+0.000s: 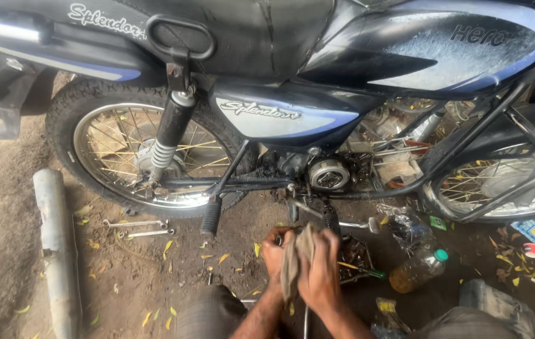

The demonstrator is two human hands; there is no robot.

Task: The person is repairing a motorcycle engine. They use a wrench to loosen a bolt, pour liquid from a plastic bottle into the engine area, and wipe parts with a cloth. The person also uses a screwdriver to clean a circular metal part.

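Both hands meet at the lower centre of the frame, each grip clenched on the same grey-brown rag (pixel 294 260). The left hand (pixel 275 251) closes on the rag from the left, and the right hand (pixel 321 271) wraps it from the right, so that the cloth bunches up between the palms; whether a smaller part lies inside the cloth cannot be told. The forearms enter from the bottom edge, between the person's knees.

Directly above the hands stands a dark blue and black motorcycle (pixel 292 75), seen from its side and filling the upper half of the frame. Its round engine cover (pixel 328 174) sits at centre, just above the hands. The rear wheel (pixel 136 150), with wire spokes, lies at left of centre, crossed by a shock absorber (pixel 170 135) with a coil spring. A black footrest (pixel 210 218) hangs below the frame tubes.

On the dirt floor (pixel 4 207), a detached silver exhaust pipe (pixel 57 245) lies along the left side. Two spanners (pixel 137 228) lie near the rear wheel. To the right of the hands, a plastic bottle (pixel 418 269) of yellowish liquid with a green cap lies tilted, and a green-handled screwdriver (pixel 361 270) rests just beside the right hand. Yellow leaves are scattered over the ground.
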